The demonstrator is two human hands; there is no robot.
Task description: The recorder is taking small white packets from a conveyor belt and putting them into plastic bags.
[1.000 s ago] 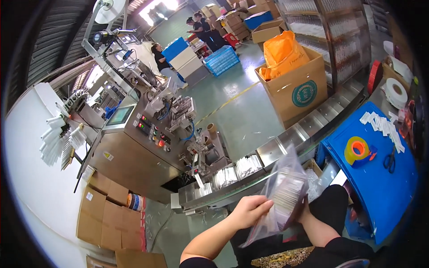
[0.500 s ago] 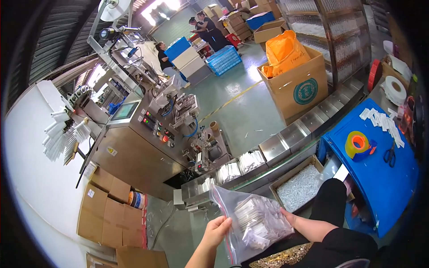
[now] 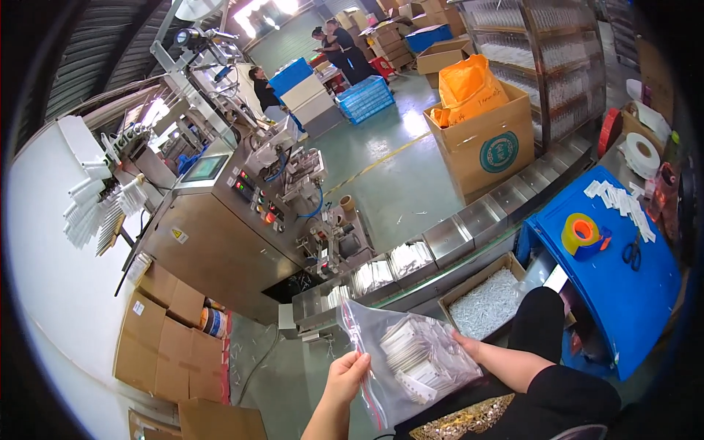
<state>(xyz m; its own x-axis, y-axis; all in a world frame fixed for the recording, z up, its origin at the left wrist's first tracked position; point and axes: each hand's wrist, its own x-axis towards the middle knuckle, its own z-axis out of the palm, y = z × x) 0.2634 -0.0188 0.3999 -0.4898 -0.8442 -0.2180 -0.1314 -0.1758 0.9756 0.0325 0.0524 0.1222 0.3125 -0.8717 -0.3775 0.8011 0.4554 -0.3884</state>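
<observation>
Clear zip bag [image 3: 371,339] of flat white pieces [image 3: 416,356], suspended between two hands. The zip edge [image 3: 353,331] lies leftmost, crosswise to the line joining them; the left hand [image 3: 347,375], nearer it, pinches the bag; the right hand [image 3: 475,350] grasps the filled end, fingertips partly hidden.

Glossy green floor [image 3: 385,192], yellow line [image 3: 367,170]
</observation>
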